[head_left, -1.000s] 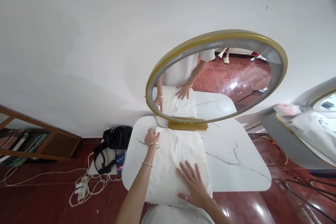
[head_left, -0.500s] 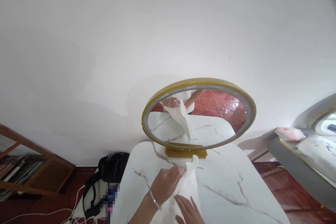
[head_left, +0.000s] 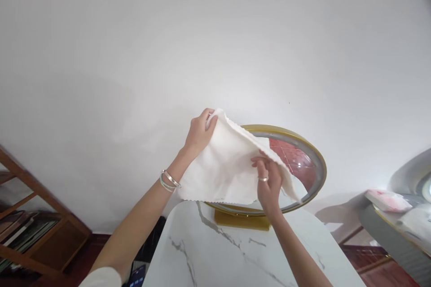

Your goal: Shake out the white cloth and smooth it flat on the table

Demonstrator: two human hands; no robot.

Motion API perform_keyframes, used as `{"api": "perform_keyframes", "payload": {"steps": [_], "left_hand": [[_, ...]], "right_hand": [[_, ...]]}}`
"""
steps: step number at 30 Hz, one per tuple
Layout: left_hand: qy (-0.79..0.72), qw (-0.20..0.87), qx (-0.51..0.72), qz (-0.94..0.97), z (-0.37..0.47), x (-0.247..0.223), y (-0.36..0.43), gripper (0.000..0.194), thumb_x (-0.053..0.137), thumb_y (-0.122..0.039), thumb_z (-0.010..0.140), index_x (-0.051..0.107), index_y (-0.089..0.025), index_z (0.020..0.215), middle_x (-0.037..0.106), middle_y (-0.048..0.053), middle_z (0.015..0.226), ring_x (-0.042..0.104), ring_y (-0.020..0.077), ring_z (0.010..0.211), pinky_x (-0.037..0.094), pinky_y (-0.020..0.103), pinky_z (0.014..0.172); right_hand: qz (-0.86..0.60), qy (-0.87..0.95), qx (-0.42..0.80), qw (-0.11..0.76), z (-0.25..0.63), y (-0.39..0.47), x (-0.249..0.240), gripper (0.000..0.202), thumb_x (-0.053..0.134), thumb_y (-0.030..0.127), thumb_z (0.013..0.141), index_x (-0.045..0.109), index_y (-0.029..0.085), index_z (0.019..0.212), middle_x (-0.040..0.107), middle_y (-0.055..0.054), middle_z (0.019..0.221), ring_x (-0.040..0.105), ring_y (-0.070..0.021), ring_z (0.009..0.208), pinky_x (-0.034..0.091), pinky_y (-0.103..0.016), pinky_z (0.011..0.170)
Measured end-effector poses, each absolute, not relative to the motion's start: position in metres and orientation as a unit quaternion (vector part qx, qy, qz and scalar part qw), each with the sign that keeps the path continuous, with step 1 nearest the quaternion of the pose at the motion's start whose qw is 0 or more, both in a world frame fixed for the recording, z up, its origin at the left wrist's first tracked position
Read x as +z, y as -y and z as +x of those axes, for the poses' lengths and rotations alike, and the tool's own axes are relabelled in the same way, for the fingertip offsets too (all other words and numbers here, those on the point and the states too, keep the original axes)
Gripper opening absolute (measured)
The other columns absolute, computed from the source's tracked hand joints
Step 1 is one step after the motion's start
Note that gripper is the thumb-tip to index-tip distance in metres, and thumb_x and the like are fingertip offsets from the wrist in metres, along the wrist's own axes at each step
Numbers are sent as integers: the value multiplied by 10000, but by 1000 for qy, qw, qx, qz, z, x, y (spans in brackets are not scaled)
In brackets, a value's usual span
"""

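On your left, a wooden rack is standing; at right, a pink-and-white packet is lying on a grey bench.

White wall behind and above the fingers, lit brightest just over them. White table, grey veins, below. Wooden shelf unit well left and lower, dark red floor beside it. Grey-sided table lower right, near the wall.

On my feed, the left hand grips a white scalloped-edged cloth by its corner, the right hand against it, before a gold-rimmed mirror.
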State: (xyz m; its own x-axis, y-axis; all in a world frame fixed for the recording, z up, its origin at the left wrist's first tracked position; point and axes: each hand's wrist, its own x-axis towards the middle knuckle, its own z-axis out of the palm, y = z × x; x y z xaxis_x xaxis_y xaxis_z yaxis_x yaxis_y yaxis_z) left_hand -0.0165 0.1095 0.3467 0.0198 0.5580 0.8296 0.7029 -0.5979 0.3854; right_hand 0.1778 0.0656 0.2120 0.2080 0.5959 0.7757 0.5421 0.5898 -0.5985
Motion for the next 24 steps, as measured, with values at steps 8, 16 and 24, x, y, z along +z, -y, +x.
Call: {"api": "perform_keyframes", "payload": {"steps": [8, 16, 24], "left_hand": [[466, 65, -565, -678, 2, 326, -138, 114, 492, -171, 874, 547, -217, 962, 605, 6, 888, 581, 146, 838, 455, 256, 715], [406, 117, -483, -767, 7, 305, -128, 316, 456, -318, 960, 555, -179, 1226, 693, 60, 1103, 639, 177, 1015, 498, 307, 876], [400, 96, -578, -705, -35, 259, -128, 335, 448, -343, 967, 620, -189, 1209, 678, 72, 1202, 633, 185, 1108, 522, 313, 923]], "right_hand": [[-351, 537, 185, 744, 177, -82, 239, 429, 476, 397, 936, 475, 202, 1319, 632, -109, 1123, 637, -209, 951, 520, -422, 835], [-466, 655, -223, 552, 162, -99, 196, 606, 528, 359, 920, 305, 299, 1480, 267, -116, 1539, 274, -369, 1394, 212, -664, 1084], [-378, 769, -238, 457, 146, -129, 189, 741, 500, 331, 935, 62, 318, 1533, 0, -47, 1607, 184, -341, 1440, 279, -535, 1128]]}}
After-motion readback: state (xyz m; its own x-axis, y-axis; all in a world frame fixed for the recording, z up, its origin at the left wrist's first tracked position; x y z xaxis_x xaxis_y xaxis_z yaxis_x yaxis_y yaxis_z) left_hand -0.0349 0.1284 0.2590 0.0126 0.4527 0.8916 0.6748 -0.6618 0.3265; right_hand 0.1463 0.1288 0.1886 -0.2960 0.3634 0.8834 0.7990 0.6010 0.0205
